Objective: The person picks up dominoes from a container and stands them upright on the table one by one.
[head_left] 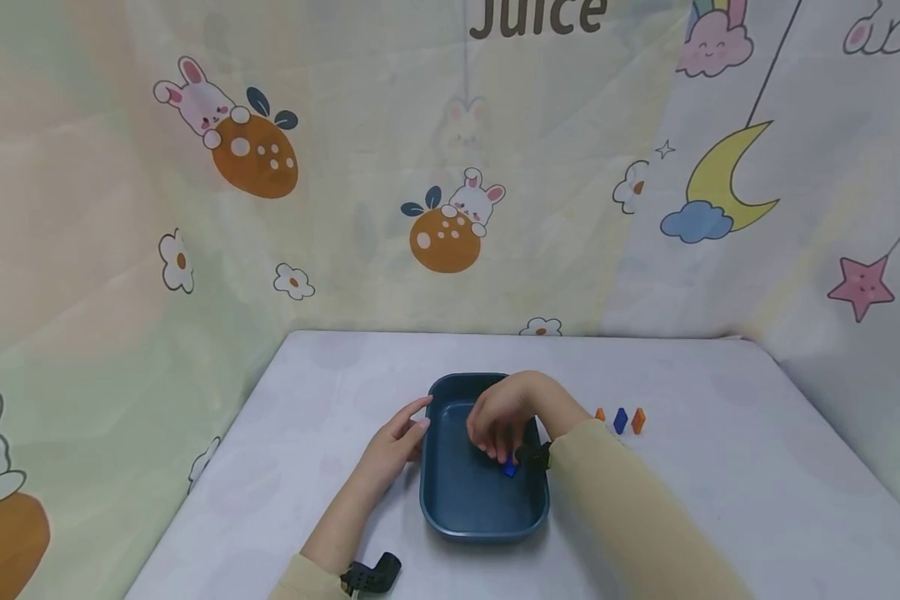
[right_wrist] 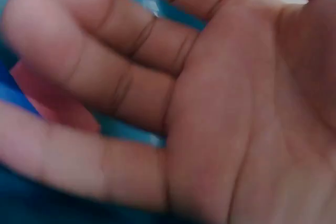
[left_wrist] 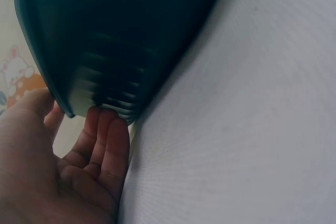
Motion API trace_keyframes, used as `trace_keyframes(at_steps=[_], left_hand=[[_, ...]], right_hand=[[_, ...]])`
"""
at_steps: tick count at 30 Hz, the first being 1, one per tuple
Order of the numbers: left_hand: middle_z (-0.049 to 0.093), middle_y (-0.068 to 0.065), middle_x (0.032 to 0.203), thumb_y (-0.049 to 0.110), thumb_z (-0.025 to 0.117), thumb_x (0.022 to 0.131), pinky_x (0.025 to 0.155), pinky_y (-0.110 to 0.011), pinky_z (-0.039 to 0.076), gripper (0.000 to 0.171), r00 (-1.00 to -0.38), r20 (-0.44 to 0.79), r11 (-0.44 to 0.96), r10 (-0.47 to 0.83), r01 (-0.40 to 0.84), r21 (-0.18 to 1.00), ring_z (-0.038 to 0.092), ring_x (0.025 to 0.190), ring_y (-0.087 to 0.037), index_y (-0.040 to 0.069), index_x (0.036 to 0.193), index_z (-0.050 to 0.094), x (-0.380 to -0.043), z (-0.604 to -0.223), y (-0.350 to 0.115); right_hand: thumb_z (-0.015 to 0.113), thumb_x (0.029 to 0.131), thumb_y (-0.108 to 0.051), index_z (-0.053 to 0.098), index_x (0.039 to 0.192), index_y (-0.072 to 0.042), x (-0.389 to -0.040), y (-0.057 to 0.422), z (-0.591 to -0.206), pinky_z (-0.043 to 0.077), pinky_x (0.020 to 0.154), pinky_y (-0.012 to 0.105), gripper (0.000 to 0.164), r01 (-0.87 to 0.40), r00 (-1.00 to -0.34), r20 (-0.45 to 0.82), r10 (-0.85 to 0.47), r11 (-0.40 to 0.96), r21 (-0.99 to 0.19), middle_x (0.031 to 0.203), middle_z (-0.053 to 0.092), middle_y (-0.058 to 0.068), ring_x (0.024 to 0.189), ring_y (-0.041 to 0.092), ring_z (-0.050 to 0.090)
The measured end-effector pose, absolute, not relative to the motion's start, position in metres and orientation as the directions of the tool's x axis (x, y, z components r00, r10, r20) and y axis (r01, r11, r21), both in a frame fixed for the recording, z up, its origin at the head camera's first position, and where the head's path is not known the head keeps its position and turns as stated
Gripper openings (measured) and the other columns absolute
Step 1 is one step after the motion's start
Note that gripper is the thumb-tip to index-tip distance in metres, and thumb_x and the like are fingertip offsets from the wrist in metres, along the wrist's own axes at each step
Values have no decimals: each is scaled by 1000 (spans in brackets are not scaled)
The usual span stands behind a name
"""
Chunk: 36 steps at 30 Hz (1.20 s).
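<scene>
A deep dark-teal rectangular tray (head_left: 450, 508) stands on the white table. My left hand (head_left: 392, 446) is at its left side, thumb and index finger touching the rim; in the left wrist view the other fingertips (left_wrist: 116, 135) reach the ribbed outer wall. Inside the tray, my right hand (head_left: 506, 417) hangs palm down with loosely bent, spread fingers. A small blue block (head_left: 510, 471) lies right below its fingertips. The right wrist view, blurred, shows a red-pink piece (right_wrist: 55, 100) and something blue (right_wrist: 16, 93) behind the fingers; nothing appears gripped.
To the right of the tray, beyond the right forearm, stand a small blue block (head_left: 620, 420), an orange block (head_left: 638, 421) and another orange one (head_left: 600, 413), partly hidden by the sleeve. A printed cloth (head_left: 360, 167) with cartoon rabbits hangs behind the table.
</scene>
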<state>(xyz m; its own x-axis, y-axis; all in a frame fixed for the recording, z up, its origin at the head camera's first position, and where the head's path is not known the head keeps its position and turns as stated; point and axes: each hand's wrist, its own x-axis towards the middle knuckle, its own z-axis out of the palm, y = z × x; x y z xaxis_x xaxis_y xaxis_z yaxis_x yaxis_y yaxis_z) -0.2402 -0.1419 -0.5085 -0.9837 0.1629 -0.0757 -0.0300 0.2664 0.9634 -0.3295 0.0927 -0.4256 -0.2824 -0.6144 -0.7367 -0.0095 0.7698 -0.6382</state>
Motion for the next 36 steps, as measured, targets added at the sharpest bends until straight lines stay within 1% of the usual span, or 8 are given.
trace_keyframes(at_steps=[3, 5, 8, 11, 15, 22, 31, 36], left_hand=[[67, -6, 106, 58, 56, 94, 85, -35, 57, 49, -984, -69, 262, 167, -23, 965, 69, 89, -19, 46, 141, 47, -240, -508, -142], [67, -6, 106, 56, 56, 95, 85, -36, 57, 49, -983, -67, 259, 173, -20, 966, 69, 89, -19, 45, 141, 47, -240, -507, -142], [68, -8, 107, 51, 55, 97, 85, -37, 57, 47, -982, -66, 254, 179, -19, 967, 69, 90, -19, 42, 143, 47, -240, -505, -141], [68, -8, 108, 47, 54, 99, 86, -38, 57, 46, -982, -75, 266, 173, -27, 964, 69, 90, -18, 40, 144, 46, -241, -504, -141], [68, -10, 109, 43, 53, 101, 86, -39, 57, 46, -983, -82, 275, 163, -35, 961, 69, 90, -19, 36, 146, 45, -242, -504, -140], [67, -8, 107, 53, 55, 97, 86, -37, 57, 48, -983, -68, 272, 171, -19, 962, 69, 89, -18, 42, 143, 46, -241, -505, -142], [68, -7, 108, 56, 55, 95, 84, -36, 57, 50, -983, -59, 264, 176, -10, 964, 70, 88, -18, 42, 143, 46, -241, -507, -143], [68, -8, 107, 56, 55, 95, 85, -37, 57, 50, -981, -57, 259, 184, -8, 966, 70, 88, -19, 43, 143, 46, -241, -509, -143]], right_hand=[[61, 90, -24, 69, 88, -9, -333, 86, -435, 51, 56, 28, 17, 0, -283, -761, -584, 793, -609, 81, 70, 7, 70, 18, 69], [60, 90, -24, 68, 91, -8, -334, 84, -440, 54, 59, 29, 18, 12, -309, -726, -614, 761, -649, 82, 70, 8, 70, 19, 68], [58, 92, -21, 68, 98, -6, -335, 83, -447, 60, 68, 35, 19, -4, -392, -594, -703, 647, -763, 87, 69, 9, 72, 21, 67], [56, 95, -20, 68, 104, -8, -334, 84, -450, 59, 73, 35, 19, -140, -487, -403, -774, 525, -839, 91, 68, 8, 76, 19, 65], [58, 97, -19, 69, 105, -14, -333, 84, -452, 54, 69, 32, 15, -346, -559, -237, -794, 484, -804, 95, 67, 4, 76, 19, 60], [68, 92, -17, 69, 108, -30, -330, 82, -459, 54, 73, 28, 20, -480, -595, -279, -753, 612, -629, 104, 61, -8, 91, 13, 59], [74, 89, -24, 66, 123, -27, -328, 79, -460, 53, 71, 27, 35, -482, -655, -281, -701, 674, -560, 104, 57, -5, 85, 14, 59], [74, 89, -23, 68, 117, -25, -327, 79, -462, 54, 72, 25, 29, -471, -669, -278, -689, 683, -559, 103, 57, -5, 85, 13, 59]])
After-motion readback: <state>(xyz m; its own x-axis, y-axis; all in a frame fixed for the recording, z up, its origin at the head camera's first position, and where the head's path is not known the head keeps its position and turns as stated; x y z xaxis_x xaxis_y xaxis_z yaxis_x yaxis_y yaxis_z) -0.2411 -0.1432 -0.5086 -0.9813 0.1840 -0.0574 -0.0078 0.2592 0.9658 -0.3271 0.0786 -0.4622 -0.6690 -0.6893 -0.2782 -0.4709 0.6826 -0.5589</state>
